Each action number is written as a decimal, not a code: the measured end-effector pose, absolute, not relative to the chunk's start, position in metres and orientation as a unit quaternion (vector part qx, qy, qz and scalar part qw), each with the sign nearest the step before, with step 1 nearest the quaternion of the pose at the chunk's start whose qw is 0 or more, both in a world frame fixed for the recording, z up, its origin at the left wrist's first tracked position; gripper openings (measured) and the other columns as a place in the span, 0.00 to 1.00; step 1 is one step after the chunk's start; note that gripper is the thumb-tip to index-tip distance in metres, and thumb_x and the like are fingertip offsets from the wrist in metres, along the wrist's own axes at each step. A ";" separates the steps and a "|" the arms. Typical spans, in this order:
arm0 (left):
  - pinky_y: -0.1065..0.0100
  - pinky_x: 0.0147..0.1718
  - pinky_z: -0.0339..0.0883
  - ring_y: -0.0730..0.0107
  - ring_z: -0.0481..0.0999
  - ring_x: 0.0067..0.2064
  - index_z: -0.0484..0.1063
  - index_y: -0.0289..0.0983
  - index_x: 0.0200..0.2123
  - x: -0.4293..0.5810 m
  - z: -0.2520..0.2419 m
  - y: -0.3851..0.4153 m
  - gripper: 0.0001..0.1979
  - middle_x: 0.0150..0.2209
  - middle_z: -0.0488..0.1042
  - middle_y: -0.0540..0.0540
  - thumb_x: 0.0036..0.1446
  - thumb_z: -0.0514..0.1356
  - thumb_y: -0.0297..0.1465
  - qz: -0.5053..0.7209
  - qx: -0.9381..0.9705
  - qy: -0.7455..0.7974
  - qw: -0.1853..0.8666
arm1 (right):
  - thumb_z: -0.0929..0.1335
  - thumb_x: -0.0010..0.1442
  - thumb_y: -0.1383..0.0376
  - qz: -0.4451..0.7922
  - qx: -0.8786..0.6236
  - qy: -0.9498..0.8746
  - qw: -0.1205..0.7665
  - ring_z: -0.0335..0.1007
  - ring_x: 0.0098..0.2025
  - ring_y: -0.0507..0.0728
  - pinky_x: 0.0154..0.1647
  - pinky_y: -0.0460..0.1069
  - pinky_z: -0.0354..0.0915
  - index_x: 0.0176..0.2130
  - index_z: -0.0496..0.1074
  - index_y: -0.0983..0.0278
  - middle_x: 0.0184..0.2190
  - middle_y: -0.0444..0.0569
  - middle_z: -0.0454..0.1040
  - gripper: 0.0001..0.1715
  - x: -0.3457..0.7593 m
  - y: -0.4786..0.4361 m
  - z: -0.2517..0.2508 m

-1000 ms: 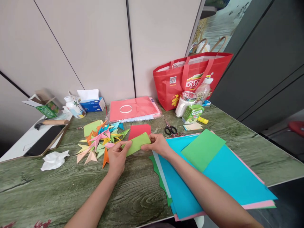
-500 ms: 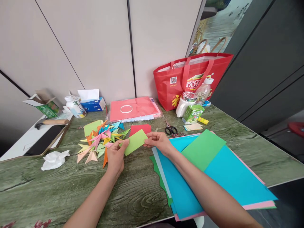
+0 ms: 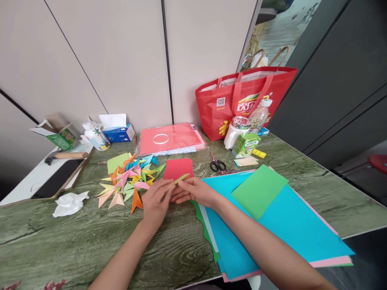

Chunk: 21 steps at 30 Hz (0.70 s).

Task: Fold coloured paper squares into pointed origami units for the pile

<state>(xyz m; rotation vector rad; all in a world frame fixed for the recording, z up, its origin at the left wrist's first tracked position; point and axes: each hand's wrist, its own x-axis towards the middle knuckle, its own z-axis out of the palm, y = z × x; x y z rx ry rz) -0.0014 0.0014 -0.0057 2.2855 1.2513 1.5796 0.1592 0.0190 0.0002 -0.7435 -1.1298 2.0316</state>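
Note:
A light green sheet of paper (image 3: 182, 178) is held between both hands, seen nearly edge-on as a narrow strip. My left hand (image 3: 157, 198) grips its left end, fingers closed. From the right, my right hand (image 3: 195, 191) pinches it with the thumb on the near side; part of the paper is hidden by the fingers. Just behind the hands lies a stack of red paper squares (image 3: 178, 167). Left of them is a pile of folded paper pieces (image 3: 125, 177) in several colours. Under my right forearm spread large blue sheets (image 3: 290, 225) with a green sheet (image 3: 260, 189) on top.
Scissors (image 3: 217, 164) lie behind the blue sheets. A red bag (image 3: 214, 117), a clear bottle (image 3: 259, 117) and a green box (image 3: 246, 145) stand at the back right. Crumpled tissue (image 3: 70, 204), a hammer (image 3: 68, 155) and a tissue box (image 3: 117, 133) are on the left.
The light green paper has turned from showing its broad face to nearly edge-on. My hands have come closer together, the right one moving left and lower.

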 end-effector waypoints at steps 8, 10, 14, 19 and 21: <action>0.53 0.48 0.59 0.56 0.64 0.52 0.69 0.40 0.42 0.005 0.001 0.001 0.19 0.49 0.67 0.40 0.44 0.63 0.35 0.450 0.791 0.392 0.131 | 0.71 0.44 0.58 0.724 -0.347 -0.434 0.410 0.72 0.29 0.53 0.30 0.49 0.69 0.34 0.72 0.68 0.28 0.47 0.75 0.19 0.163 0.027 -0.008; 0.58 0.42 0.65 0.60 0.69 0.46 0.66 0.38 0.45 0.006 0.003 0.002 0.19 0.45 0.69 0.40 0.50 0.58 0.38 0.482 0.710 0.465 0.219 | 0.71 0.43 0.57 0.703 -0.361 -0.461 0.403 0.72 0.29 0.54 0.31 0.49 0.68 0.34 0.72 0.67 0.27 0.47 0.75 0.19 0.164 0.029 -0.009; 0.71 0.21 0.65 0.71 0.71 0.24 0.70 0.35 0.30 0.005 0.004 0.005 0.13 0.24 0.72 0.48 0.51 0.55 0.39 0.455 0.592 0.542 0.385 | 0.70 0.43 0.55 0.686 -0.366 -0.505 0.376 0.72 0.29 0.55 0.31 0.51 0.68 0.34 0.72 0.67 0.27 0.48 0.75 0.21 0.166 0.029 -0.009; 0.75 0.14 0.58 0.77 0.63 0.16 0.69 0.35 0.21 0.004 0.003 0.006 0.11 0.15 0.65 0.54 0.45 0.60 0.37 0.464 0.550 0.527 0.453 | 0.70 0.42 0.54 0.680 -0.365 -0.513 0.376 0.71 0.28 0.54 0.29 0.49 0.67 0.32 0.72 0.67 0.26 0.47 0.75 0.21 0.166 0.029 -0.008; 0.76 0.15 0.58 0.78 0.63 0.16 0.69 0.34 0.22 0.004 0.002 0.005 0.10 0.15 0.65 0.54 0.45 0.60 0.36 0.482 0.537 0.518 0.459 | 0.70 0.42 0.53 0.673 -0.364 -0.505 0.400 0.71 0.27 0.53 0.28 0.48 0.67 0.31 0.72 0.67 0.25 0.46 0.74 0.22 0.167 0.029 -0.007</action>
